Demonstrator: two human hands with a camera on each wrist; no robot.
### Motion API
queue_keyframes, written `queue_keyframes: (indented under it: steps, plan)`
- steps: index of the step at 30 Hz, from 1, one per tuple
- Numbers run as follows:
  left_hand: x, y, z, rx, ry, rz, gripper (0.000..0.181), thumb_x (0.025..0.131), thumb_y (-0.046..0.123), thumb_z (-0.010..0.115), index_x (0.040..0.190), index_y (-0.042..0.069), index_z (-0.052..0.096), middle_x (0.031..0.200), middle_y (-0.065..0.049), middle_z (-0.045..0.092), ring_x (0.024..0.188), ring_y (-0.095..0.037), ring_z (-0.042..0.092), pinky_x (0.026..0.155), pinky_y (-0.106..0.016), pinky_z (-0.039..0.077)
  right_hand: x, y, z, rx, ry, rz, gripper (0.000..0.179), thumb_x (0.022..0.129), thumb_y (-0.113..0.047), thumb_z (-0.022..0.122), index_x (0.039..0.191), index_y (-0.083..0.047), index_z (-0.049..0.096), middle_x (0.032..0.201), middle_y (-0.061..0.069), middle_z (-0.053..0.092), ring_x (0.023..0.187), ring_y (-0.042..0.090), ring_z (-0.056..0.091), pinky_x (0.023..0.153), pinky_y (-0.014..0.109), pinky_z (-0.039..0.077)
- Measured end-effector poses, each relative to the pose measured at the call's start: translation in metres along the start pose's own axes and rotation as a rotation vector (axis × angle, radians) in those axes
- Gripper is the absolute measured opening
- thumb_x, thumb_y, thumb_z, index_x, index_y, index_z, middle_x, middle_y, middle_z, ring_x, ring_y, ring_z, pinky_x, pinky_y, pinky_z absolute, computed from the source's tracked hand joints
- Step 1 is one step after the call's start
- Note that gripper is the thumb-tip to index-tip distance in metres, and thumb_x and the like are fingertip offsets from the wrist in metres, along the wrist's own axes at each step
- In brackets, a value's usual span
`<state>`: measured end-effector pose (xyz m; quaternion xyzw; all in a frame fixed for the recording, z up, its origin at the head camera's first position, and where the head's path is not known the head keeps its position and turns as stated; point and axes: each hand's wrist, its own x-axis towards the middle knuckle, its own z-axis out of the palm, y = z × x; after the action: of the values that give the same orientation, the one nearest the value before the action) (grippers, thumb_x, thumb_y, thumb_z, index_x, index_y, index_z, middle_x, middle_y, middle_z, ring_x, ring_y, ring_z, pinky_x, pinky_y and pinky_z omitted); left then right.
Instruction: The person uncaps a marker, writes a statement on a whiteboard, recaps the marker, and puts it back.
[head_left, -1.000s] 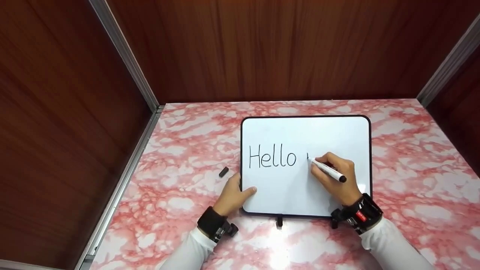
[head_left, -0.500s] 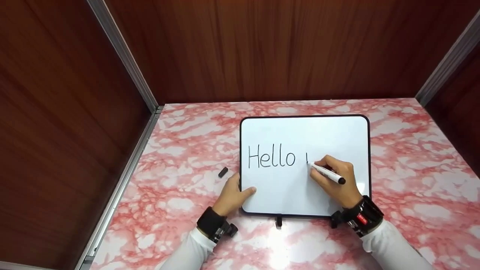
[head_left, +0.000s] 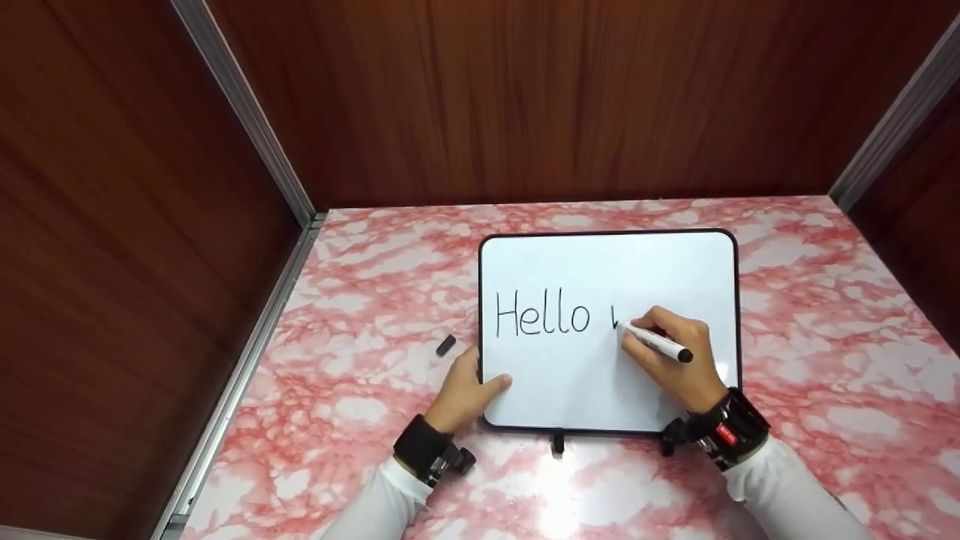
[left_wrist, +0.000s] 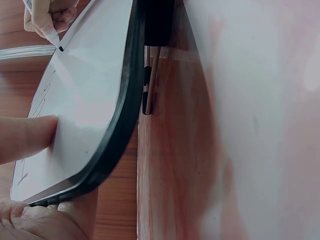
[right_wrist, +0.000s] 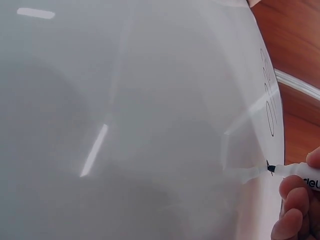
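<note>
A whiteboard [head_left: 555,262] with a black frame bears the handwritten word "Hello" and a short fresh stroke to its right. My right hand [head_left: 675,356] pinches a white marker [head_left: 656,343] with a black end. In the right wrist view the dark tip of the marker [right_wrist: 292,171] meets the board at that stroke. My left hand [head_left: 465,390] grips the board's lower left edge, its thumb [left_wrist: 30,135] lying on the white face. The other left fingers are mostly hidden behind the frame.
A small black marker cap [head_left: 446,345] lies on the red-and-white marbled table [head_left: 360,360], left of the board. Black feet [head_left: 558,442] show below the board's lower edge. Dark wood panels [head_left: 562,105] stand behind and to the sides.
The marker tip has moved down, drawing a short vertical stroke, then slightly up and to the right. The left hand keeps its hold on the board.
</note>
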<state>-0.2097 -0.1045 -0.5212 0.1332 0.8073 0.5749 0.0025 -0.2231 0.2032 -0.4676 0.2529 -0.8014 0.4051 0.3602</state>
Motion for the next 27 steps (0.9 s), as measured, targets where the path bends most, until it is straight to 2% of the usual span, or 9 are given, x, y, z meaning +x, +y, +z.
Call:
queue_keyframes:
  steps: [5, 8, 13, 22, 23, 27]
  plan:
    - [-0.001, -0.001, 0.001, -0.044, 0.0, 0.014, 0.044, 0.082, 0.002, 0.071, 0.123, -0.004, 0.056, 0.113, -0.014, 0.065, 0.101, -0.024, 0.062, 0.09, -0.04, 0.05, 0.007, 0.004, -0.002, -0.005, 0.017, 0.007, 0.016, 0.069, 0.003, 0.073, 0.071, -0.011, 0.065, 0.063, -0.01, 0.062, 0.049, 0.006, 0.047, 0.046, 0.016, 0.035]
    - [-0.001, -0.002, 0.001, -0.057, -0.004, 0.01, 0.044, 0.082, 0.002, 0.07, 0.124, -0.004, 0.055, 0.113, -0.014, 0.065, 0.101, -0.023, 0.062, 0.089, -0.038, 0.05, 0.01, 0.007, -0.003, -0.003, 0.028, 0.017, 0.018, 0.068, 0.004, 0.074, 0.071, -0.011, 0.066, 0.063, -0.01, 0.062, 0.049, 0.006, 0.048, 0.046, 0.016, 0.036]
    - [-0.001, 0.0, 0.001, -0.041, -0.005, -0.021, 0.044, 0.083, 0.004, 0.07, 0.124, -0.001, 0.055, 0.114, -0.01, 0.065, 0.102, -0.018, 0.061, 0.091, -0.034, 0.049, 0.013, 0.01, -0.002, -0.004, 0.037, 0.022, 0.021, 0.067, 0.005, 0.075, 0.071, -0.013, 0.067, 0.063, -0.009, 0.063, 0.049, 0.006, 0.047, 0.046, 0.015, 0.035]
    - [-0.003, 0.004, 0.0, -0.023, -0.003, -0.004, 0.044, 0.083, 0.004, 0.07, 0.124, -0.002, 0.056, 0.114, -0.012, 0.065, 0.103, -0.021, 0.061, 0.092, -0.037, 0.048, 0.009, 0.009, -0.004, -0.018, 0.028, 0.022, 0.019, 0.067, 0.005, 0.075, 0.071, -0.012, 0.067, 0.063, -0.01, 0.062, 0.049, 0.006, 0.046, 0.046, 0.015, 0.035]
    - [-0.001, -0.001, 0.001, -0.023, -0.002, -0.004, 0.044, 0.082, 0.005, 0.071, 0.124, -0.001, 0.056, 0.114, -0.011, 0.065, 0.103, -0.019, 0.061, 0.092, -0.035, 0.048, 0.008, 0.009, -0.005, -0.02, 0.025, 0.023, 0.018, 0.068, 0.004, 0.074, 0.071, -0.012, 0.067, 0.063, -0.01, 0.062, 0.049, 0.006, 0.046, 0.046, 0.015, 0.035]
    - [0.0, -0.002, 0.001, -0.028, -0.003, 0.01, 0.045, 0.081, 0.003, 0.071, 0.124, -0.001, 0.057, 0.114, -0.012, 0.066, 0.102, -0.02, 0.062, 0.091, -0.035, 0.049, 0.006, 0.007, -0.006, -0.025, 0.012, 0.023, 0.016, 0.069, 0.003, 0.073, 0.071, -0.012, 0.066, 0.064, -0.01, 0.063, 0.049, 0.006, 0.047, 0.046, 0.015, 0.036]
